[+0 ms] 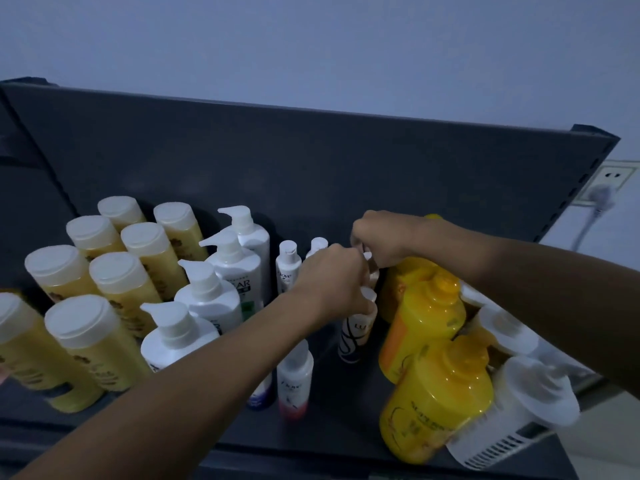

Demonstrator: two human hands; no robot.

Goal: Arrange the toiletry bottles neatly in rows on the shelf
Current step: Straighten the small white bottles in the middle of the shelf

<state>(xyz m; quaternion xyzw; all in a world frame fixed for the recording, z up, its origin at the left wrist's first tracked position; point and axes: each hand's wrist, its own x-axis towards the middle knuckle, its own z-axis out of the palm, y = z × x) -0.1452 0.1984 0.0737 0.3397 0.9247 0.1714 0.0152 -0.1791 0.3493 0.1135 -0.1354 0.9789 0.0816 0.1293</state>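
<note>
Grey metal shelf with an upright back panel, viewed from above. Left of the frame: tall yellow plastic bottles with translucent flat caps, upright in rows. Next to them, towards the centre: four white pump-top bottles in one diagonal line. Centre: small white labelled bottles, upright. Right: round yellow jugs with yellow caps, with white plastic containers beyond them at the shelf's right edge.

Both hands meet at the centre, above the small bottles. The right hand curls its fingers down round a small white cap; the bottle beneath is hidden. The left hand is fisted just beside the cap of a slim black-and-white patterned bottle, which stands upright; whether it grips that bottle cannot be told. Upper right: a white wall socket.
</note>
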